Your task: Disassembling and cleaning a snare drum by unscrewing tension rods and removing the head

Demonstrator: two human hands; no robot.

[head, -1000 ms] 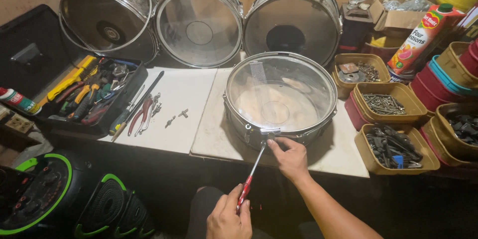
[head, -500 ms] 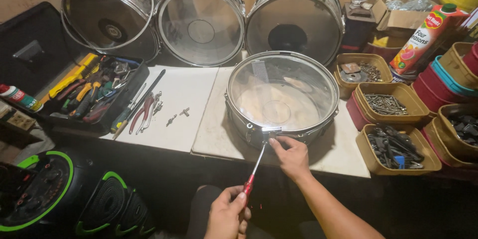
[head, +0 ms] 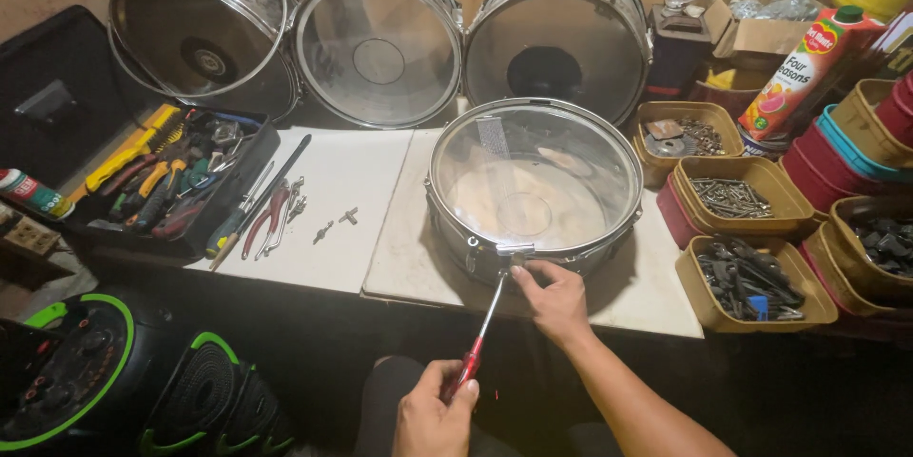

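Left hand [head: 433, 414]: clenched on red handle of long steel screwdriver [head: 480, 338] | Right hand [head: 556, 300]: fingers pinching screwdriver tip at near rim lug | Chrome snare drum with clear head [head: 533, 186]: flat on white desk [head: 328, 200], centre-right, brown hardware trays [head: 737, 195] right

Glossy metal drum [head: 533, 191], red plastic screwdriver handle [head: 469, 364]

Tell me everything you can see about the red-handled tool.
The red-handled tool is a slim screwdriver with a long shiny metal shaft. The left hand grips the handle low in the view; the shaft slants up to a metal lug on the near rim of the snare drum, where the right hand steadies its tip.
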